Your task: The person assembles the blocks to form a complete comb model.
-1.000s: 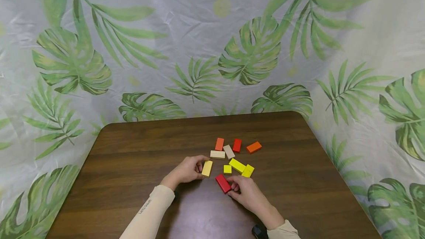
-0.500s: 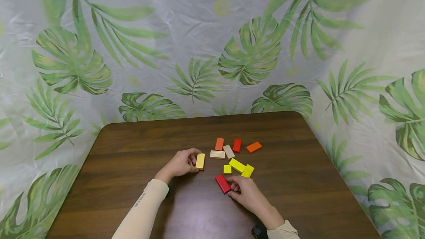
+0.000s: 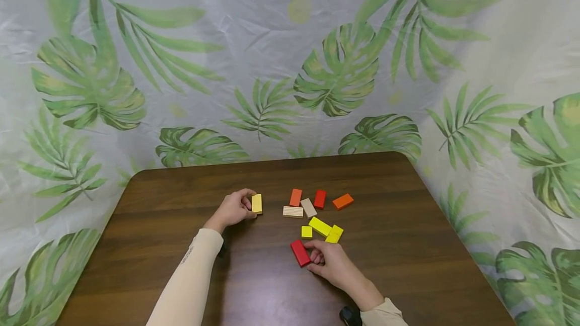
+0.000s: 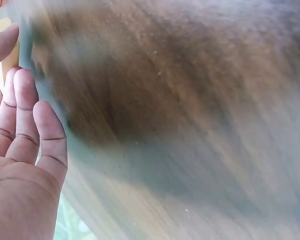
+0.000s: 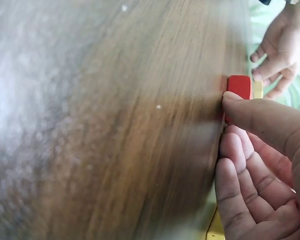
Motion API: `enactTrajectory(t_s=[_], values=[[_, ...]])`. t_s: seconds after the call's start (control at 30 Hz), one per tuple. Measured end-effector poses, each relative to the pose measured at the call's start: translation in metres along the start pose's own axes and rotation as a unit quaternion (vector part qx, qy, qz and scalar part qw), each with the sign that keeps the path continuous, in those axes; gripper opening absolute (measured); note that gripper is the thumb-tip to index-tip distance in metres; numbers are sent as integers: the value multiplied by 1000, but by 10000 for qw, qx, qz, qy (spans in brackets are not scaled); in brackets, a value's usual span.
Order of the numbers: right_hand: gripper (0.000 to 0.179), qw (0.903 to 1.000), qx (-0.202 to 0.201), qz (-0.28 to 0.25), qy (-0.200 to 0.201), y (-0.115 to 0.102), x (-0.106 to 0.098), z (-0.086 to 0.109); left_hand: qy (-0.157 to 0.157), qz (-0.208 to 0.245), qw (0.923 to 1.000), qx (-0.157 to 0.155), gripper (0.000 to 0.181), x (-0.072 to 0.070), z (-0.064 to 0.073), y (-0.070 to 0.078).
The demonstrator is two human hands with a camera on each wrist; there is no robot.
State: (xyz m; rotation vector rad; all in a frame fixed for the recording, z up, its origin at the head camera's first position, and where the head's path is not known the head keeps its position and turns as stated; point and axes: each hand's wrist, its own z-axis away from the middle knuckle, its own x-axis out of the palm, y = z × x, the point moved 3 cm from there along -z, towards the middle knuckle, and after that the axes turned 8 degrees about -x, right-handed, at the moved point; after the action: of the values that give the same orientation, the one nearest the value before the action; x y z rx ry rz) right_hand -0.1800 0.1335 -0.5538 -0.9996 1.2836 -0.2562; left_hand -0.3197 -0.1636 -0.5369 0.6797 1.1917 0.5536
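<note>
My left hand [image 3: 233,209] pinches a pale yellow block [image 3: 257,204] between thumb and fingers, to the left of the other blocks. In the left wrist view only part of that block [image 4: 9,61] shows behind the thumb. A larger-looking red block [image 3: 299,253] is in the grip of my right hand [image 3: 333,264], nearer the front. The right wrist view shows the thumb against this red block [image 5: 239,86]. Just beyond the right fingers lie a small yellow block [image 3: 306,232], a long yellow block [image 3: 319,226] and another yellow block [image 3: 334,234].
Farther back on the brown wooden table [image 3: 172,195] lie a ridged cream block [image 3: 293,212], a beige block [image 3: 308,208], an orange-red block [image 3: 296,197], a red block [image 3: 319,199] and an orange block [image 3: 343,201]. A leaf-patterned cloth [image 3: 272,39] hangs behind the table.
My left hand has moved left and away from me with the pale yellow block, widening its distance from the others. The right hand stays on the red block. The head view has shifted slightly.
</note>
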Motion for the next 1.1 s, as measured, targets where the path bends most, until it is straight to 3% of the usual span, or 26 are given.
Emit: enactTrajectory(t_s=[0.2, 0.5, 0.73, 0.9, 0.97, 1.1], values=[[47, 9999, 110, -73, -91, 0, 1, -1, 88, -74, 9999, -59, 60, 1, -9, -4], [49, 9999, -70, -43, -134, -1, 0, -4, 111, -105, 9997, -183, 61, 3, -15, -6], [60, 9990, -166, -127, -384, 4, -2, -10, -91, 398, 9991, -129, 64, 2, -14, -10], [70, 9972, -544, -62, -508, 33, 8, -18, -414, 815, 9957, -141, 69, 2, -15, -13], [72, 9967, -583, -112, -549, 33, 7, -19, -528, 963, 9938, -147, 71, 3, -16, -14], [73, 9965, -471, -193, -663, 13, -3, -19, -672, 1160, 9909, -129, 71, 3, -17, -16]])
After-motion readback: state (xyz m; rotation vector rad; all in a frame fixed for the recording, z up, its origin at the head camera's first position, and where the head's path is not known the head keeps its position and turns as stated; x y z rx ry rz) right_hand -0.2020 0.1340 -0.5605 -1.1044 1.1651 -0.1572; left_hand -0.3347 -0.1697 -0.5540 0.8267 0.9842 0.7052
